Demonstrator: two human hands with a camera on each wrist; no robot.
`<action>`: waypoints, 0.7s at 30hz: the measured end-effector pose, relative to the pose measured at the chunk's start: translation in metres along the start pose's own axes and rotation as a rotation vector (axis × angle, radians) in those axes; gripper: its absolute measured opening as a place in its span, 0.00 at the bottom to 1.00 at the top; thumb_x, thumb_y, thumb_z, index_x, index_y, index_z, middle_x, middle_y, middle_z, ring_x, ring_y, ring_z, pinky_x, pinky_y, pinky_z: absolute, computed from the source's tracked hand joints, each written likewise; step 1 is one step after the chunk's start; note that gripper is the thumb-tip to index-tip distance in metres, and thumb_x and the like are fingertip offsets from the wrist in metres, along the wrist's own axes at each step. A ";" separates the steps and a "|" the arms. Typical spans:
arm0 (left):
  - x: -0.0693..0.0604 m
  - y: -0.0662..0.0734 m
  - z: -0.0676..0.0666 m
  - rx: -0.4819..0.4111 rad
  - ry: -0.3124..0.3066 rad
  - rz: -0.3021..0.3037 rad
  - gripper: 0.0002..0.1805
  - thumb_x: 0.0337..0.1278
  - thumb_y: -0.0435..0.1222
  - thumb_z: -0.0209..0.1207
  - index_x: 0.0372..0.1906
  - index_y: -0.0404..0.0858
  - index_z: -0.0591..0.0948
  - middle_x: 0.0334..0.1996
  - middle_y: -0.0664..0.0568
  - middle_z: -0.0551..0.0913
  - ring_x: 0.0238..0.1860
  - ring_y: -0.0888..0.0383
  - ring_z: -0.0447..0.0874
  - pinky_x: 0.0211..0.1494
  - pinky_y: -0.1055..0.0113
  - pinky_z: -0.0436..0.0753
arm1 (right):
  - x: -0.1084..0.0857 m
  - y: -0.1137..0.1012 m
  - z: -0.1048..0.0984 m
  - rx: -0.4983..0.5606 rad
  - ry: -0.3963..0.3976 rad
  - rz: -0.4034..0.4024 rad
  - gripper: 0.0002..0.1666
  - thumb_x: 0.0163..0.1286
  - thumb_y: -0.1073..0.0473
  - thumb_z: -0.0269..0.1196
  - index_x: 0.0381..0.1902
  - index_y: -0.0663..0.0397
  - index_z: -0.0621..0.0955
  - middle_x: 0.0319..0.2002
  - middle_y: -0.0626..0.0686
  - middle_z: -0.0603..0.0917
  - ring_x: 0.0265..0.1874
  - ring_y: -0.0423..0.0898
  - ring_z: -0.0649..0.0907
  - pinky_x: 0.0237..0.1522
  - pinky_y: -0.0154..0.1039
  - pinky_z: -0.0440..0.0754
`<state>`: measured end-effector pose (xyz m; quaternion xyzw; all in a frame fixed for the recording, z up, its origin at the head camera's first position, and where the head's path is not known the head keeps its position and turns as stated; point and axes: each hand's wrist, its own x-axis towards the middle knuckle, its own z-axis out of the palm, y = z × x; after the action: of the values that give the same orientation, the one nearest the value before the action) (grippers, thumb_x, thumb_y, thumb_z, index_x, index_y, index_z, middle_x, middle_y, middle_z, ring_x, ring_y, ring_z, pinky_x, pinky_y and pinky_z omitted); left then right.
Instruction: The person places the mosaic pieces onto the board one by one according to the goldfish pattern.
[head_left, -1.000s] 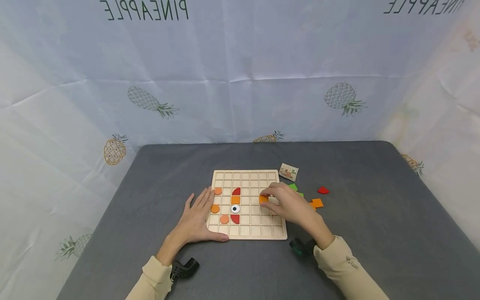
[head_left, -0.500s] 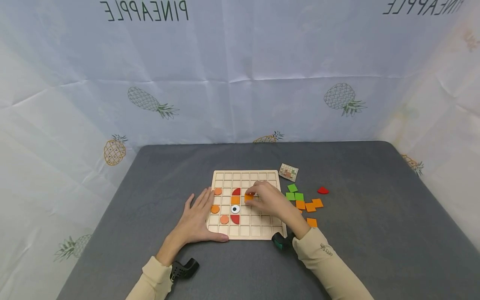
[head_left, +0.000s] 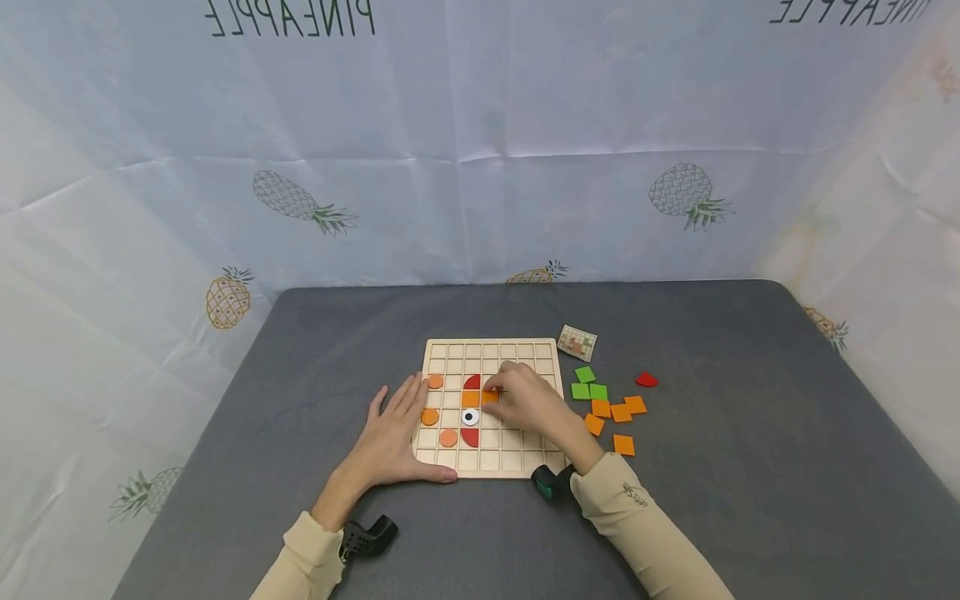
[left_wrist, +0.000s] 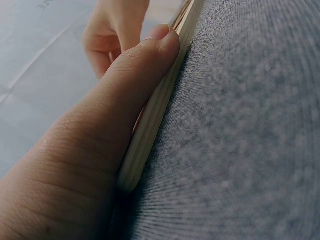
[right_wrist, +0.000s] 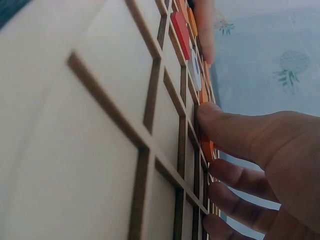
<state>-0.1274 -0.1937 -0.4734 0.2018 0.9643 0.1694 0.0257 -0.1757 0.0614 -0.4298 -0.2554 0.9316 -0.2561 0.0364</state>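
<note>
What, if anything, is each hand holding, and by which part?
The right hand pinches an orange square tile, apparently by its near and far edges. The left hand only rests on the wooden grid board.

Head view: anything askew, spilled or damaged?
The PINEAPPLE lettering on the backdrop reads mirrored, which looks odd. Right of the board, orange tiles and green tiles lie loose at mixed angles; probably just unplaced pieces, not a spill. No visible damage.
</note>
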 end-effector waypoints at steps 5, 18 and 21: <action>0.000 0.000 0.000 0.001 -0.001 -0.001 0.79 0.31 0.78 0.64 0.83 0.34 0.47 0.84 0.42 0.45 0.85 0.44 0.45 0.80 0.33 0.45 | 0.000 0.001 0.001 0.006 0.003 -0.001 0.13 0.62 0.56 0.75 0.44 0.52 0.91 0.36 0.51 0.84 0.32 0.42 0.74 0.35 0.34 0.73; 0.000 0.000 0.001 0.002 0.007 0.002 0.79 0.31 0.79 0.63 0.83 0.34 0.47 0.84 0.42 0.45 0.85 0.44 0.46 0.80 0.33 0.45 | -0.004 0.008 0.001 0.032 0.014 -0.002 0.14 0.64 0.55 0.74 0.47 0.53 0.90 0.39 0.51 0.85 0.35 0.42 0.76 0.39 0.36 0.75; 0.000 -0.001 0.001 0.011 0.013 0.010 0.80 0.31 0.81 0.61 0.83 0.35 0.46 0.84 0.42 0.45 0.85 0.44 0.46 0.80 0.33 0.45 | -0.005 0.006 0.000 0.032 0.013 0.003 0.14 0.65 0.55 0.73 0.47 0.52 0.90 0.40 0.51 0.85 0.36 0.43 0.77 0.42 0.38 0.75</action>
<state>-0.1274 -0.1942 -0.4750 0.2056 0.9644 0.1656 0.0175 -0.1741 0.0685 -0.4337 -0.2520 0.9280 -0.2723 0.0349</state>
